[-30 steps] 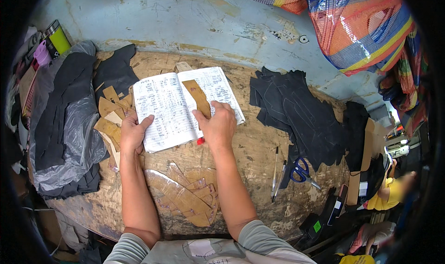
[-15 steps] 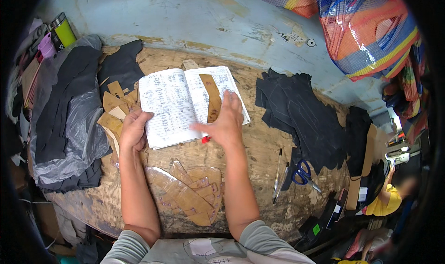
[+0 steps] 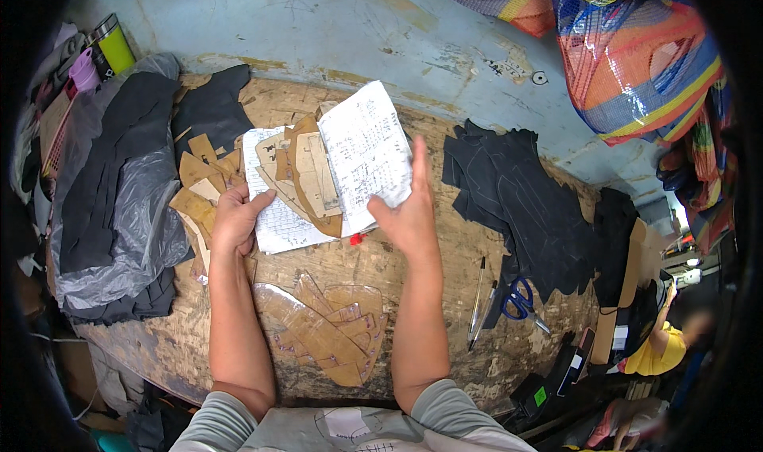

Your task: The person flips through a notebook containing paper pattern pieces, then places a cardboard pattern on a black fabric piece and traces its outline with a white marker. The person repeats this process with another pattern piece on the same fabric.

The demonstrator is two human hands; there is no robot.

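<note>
White ruled paper, closely handwritten, makes up the open notebook [image 3: 369,146], which sits near the middle of the worn wooden table [image 3: 457,372], between the person's two hands. Brown and buff card templates [image 3: 315,174] lie overlapped on its left-hand page, reaching the fold; the right-hand page is tilted up. Left hand [image 3: 236,220]: grasping the notebook at its left edge, thumb on top of the page. Right hand [image 3: 409,214]: at the right edge of the raised page, fingers extended, thumb set apart on the page side; whether it pinches the paper cannot be determined. A small red item [image 3: 356,239] shows just below the notebook's lower edge.

Loose card pieces [image 3: 197,183] are heaped beside the left hand. Between the forearms, brown templates with a glossy clear covering [image 3: 322,329] lie overlapped on the wood. To the right, a stack of black material [image 3: 528,214] bears pale drawn outlines; two pens [image 3: 478,297] and blue-handled scissors [image 3: 520,299] lie near its lower end. At far left, further black pieces [image 3: 111,166] rest on a grey translucent plastic bag [image 3: 155,222]. Striped mesh bags [image 3: 636,63] hang at upper right, against a scuffed pale-blue wall [image 3: 318,35]
</note>
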